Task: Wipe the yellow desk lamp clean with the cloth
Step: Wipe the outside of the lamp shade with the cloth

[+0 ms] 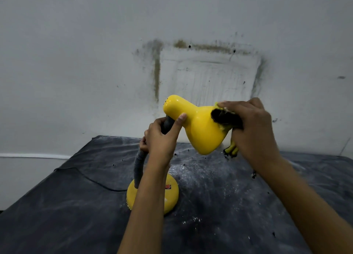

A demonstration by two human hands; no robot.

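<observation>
A pale, scuffed wall (95,62) is rising behind a dark worktop (229,206), whose matte covering is showing chalky smears and small nicks. A brownish, roughly rectangular stain (157,72) is marking the wall.

The lamp (198,127) is standing near the middle of the worktop on its round, domed base (172,201), with a black cord (86,177) trailing off to the left. The left hand (162,137) is wrapping round the grey ribbed neck (139,167) just below the shade (202,137), its thumb lying against the shade's narrow end. This is probably bracing the bendy neck so the shade is not swinging away under pressure.

The right hand (252,127) is clutching the bunched cloth (225,118) and pressing it against the shade's wide rim, with a tail of fabric hanging below the hand. The shade is tipping sideways towards that hand, which seems to be giving it easy reach of the rim.

The shade is looking smooth, glossy and bell-shaped, likely painted metal that lets a cloth slide easily. The cloth is looking soft and crumpled, yellow with a dark patch.
</observation>
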